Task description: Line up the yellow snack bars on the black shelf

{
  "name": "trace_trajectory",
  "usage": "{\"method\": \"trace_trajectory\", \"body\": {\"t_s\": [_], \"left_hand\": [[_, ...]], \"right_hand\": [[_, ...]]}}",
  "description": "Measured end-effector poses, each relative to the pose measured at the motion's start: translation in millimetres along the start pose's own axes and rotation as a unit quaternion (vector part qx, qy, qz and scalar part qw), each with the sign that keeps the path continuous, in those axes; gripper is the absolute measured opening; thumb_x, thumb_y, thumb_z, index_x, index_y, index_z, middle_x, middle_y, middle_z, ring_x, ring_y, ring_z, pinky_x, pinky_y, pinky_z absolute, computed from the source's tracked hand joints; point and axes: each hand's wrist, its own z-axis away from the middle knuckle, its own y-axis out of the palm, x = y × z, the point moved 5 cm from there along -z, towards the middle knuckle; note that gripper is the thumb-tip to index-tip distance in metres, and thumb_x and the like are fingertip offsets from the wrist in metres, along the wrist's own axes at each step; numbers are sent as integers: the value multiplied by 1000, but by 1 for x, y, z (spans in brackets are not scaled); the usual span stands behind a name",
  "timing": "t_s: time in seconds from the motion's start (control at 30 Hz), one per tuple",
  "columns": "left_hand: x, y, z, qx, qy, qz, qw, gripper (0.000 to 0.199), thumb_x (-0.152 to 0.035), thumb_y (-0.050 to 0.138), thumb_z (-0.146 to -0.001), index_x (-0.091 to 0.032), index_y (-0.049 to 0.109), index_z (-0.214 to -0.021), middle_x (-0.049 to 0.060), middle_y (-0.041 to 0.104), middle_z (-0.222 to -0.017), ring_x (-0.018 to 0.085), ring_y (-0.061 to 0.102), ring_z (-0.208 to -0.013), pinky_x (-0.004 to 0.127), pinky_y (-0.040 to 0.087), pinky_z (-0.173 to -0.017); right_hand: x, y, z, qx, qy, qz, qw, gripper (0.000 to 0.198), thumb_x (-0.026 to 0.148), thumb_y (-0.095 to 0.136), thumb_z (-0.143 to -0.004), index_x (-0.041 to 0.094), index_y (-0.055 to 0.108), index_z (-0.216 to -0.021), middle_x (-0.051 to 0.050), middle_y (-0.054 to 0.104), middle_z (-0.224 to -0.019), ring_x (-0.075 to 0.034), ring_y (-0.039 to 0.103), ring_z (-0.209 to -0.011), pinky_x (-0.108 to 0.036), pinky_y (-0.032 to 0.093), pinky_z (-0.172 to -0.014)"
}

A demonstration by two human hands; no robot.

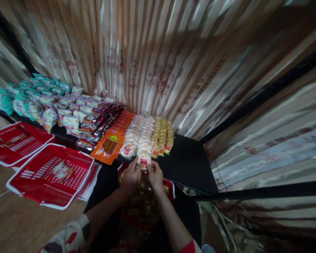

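Both my hands meet at the front edge of the black table. My left hand [132,175] and my right hand [155,174] pinch a small white snack packet [143,161] with a red label from its two sides. It is at the near end of a row of white packets [145,131]. Another row of white packets [129,140] lies to the left, and rows of yellow packets [162,133] lie to the right. Below my hands, a red basket [171,188] between my legs holds many yellowish wrapped packets [139,200], partly hidden by my arms.
An orange snack bag [113,142] lies left of the rows. Further left are dark red packets [105,121], white bags [71,121] and teal bags [23,95]. Two red baskets stand on the floor; the nearer basket [39,168] holds one packet [62,171]. A striped curtain hangs behind the table [192,165].
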Motion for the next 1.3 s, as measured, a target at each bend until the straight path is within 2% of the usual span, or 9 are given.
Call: {"method": "trace_trajectory", "body": {"t_s": [0.03,0.13,0.23,0.53,0.77,0.9,1.07,1.17,1.3], "left_hand": [[2,2,-1,-2,-2,-1,1000,39,-14,39,-86,-18,53,-122,11,41,-138,24,39,-126,40,39,-103],[5,4,-4,-13,-2,-8,1000,36,-15,38,-88,-17,56,-118,11,42,-138,24,38,-127,39,39,-104],[6,5,-6,-20,6,-17,1000,34,-18,36,-90,-18,57,-117,11,44,-136,24,38,-127,39,40,-103],[12,12,-20,-44,23,-24,998,34,-21,34,-93,-14,55,-119,15,39,-139,26,34,-131,42,41,-103],[12,12,-25,-71,36,-43,996,33,-21,32,-93,-12,58,-113,17,43,-133,26,41,-125,40,46,-98],[11,13,-24,-114,75,-83,987,31,-18,34,-93,-10,58,-109,19,46,-130,25,44,-122,37,50,-93],[5,11,-17,-149,95,-134,975,31,-15,38,-89,-9,54,-115,19,46,-129,28,42,-124,41,48,-96],[2,9,-13,-147,78,-148,975,34,-15,38,-88,-11,53,-118,18,49,-127,27,44,-122,43,47,-97],[1,13,-12,-121,95,-145,977,37,-13,37,-86,-9,53,-120,17,53,-125,26,46,-121,42,45,-98]], "right_hand": [[5,-3,-1,-19,-34,76,996,31,44,54,-75,18,61,-91,-6,66,-84,-19,62,-74,-31,49,-68],[18,-9,-2,-52,-101,266,957,23,39,55,-78,21,65,-87,-7,64,-86,-21,59,-81,-30,45,-73],[19,-7,-5,-27,-100,325,940,23,36,52,-81,21,65,-90,-6,63,-85,-18,58,-74,-28,43,-68],[23,1,-17,-37,-133,276,951,23,33,49,-82,16,63,-89,-6,60,-81,-17,56,-66,-27,44,-64],[20,2,-21,-51,-115,201,971,21,31,52,-78,17,56,-93,-5,61,-83,-15,55,-61,-27,45,-64],[15,5,-23,-47,-101,184,977,24,33,51,-78,17,53,-96,-5,61,-85,-14,54,-60,-27,45,-62],[10,5,-22,-46,-82,186,978,27,36,50,-79,16,54,-97,-6,61,-86,-15,55,-62,-28,45,-63],[11,5,-21,-41,-99,166,980,28,37,50,-79,17,54,-98,-6,60,-87,-15,54,-63,-28,46,-63],[13,5,-21,-48,-108,167,979,28,38,52,-78,16,54,-95,-7,60,-87,-15,54,-63,-28,46,-63]]}}
